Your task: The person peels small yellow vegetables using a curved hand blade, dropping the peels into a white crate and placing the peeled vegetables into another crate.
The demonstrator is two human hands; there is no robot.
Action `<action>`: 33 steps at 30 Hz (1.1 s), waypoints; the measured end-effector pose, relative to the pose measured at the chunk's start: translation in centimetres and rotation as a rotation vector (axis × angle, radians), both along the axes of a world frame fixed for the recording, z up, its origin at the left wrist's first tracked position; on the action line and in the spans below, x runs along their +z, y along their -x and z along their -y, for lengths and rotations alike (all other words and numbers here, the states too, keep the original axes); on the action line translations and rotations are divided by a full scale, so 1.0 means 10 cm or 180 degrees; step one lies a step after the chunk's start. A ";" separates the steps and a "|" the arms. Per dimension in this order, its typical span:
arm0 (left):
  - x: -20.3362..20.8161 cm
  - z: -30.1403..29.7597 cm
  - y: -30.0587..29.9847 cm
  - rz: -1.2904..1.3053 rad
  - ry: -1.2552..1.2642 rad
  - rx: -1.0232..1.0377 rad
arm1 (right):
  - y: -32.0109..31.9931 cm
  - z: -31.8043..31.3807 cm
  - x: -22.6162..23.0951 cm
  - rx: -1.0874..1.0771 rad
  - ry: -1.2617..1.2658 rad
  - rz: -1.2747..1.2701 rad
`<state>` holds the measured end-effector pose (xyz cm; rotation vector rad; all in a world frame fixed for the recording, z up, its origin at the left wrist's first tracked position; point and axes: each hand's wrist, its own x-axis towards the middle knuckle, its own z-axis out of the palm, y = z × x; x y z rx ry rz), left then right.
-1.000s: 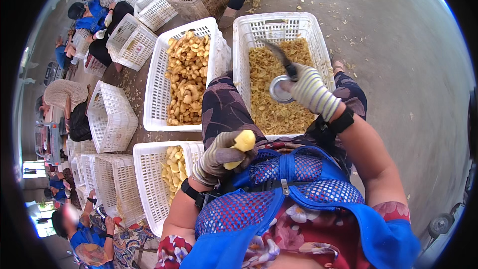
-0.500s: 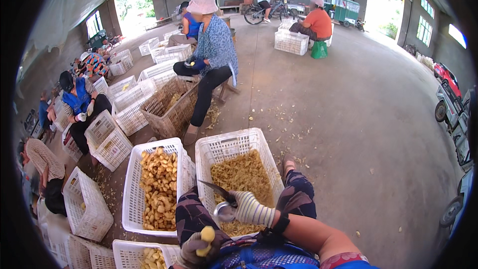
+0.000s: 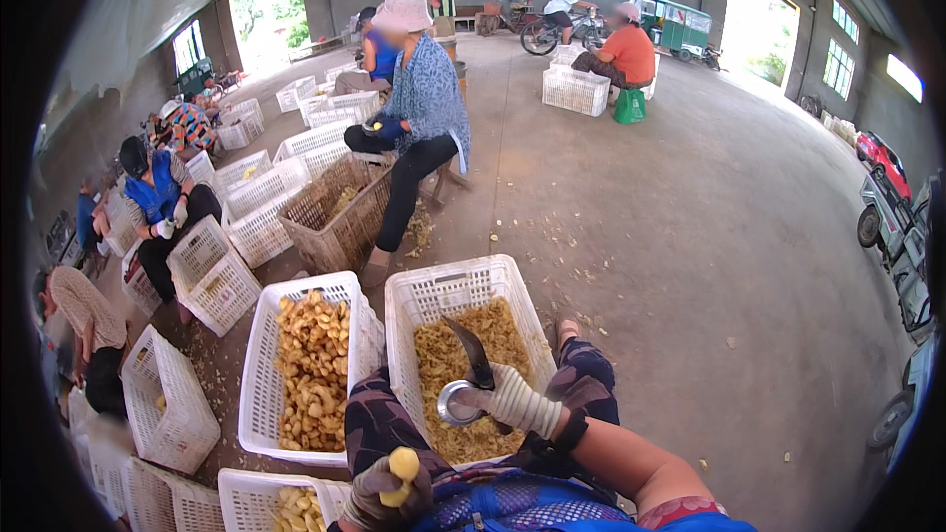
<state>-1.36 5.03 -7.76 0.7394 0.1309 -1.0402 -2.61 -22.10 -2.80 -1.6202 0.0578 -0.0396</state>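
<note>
My right hand [image 3: 522, 402], in a striped glove, is closed around a knife with a dark curved blade [image 3: 471, 345] pointing up and away. At the same fist sits a round silver metal piece [image 3: 456, 404]; how it is held is partly hidden. Both are over a white crate [image 3: 399, 305] between my legs, holding yellowish-brown peelings [image 3: 458, 345]. Lower left, my gloved left hand [image 3: 379, 495] grips a pale yellow piece of peeled ginger [image 3: 403, 463]. Beside my left leg stands a white crate [image 3: 258, 374] of brown ginger [image 3: 313, 374].
Another white crate [image 3: 236, 502] with paler ginger pieces [image 3: 299, 509] is at the lower left. A seated person in a blue patterned top [image 3: 429, 89] has a dirty crate [image 3: 330, 217] ahead of me. Several workers and crates line the left; scraps lie on the floor [image 3: 611, 236].
My right hand has shifted slightly right and up, and the knife blade has swung from pointing left to pointing up. The left hand keeps the ginger. In the background, the bicycle rider has moved right.
</note>
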 end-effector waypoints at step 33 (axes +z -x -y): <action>0.22 0.14 -0.01 0.1226 -0.1380 0.0296 | 0.04 -0.31 -0.20 0.0033 -0.1153 -0.0915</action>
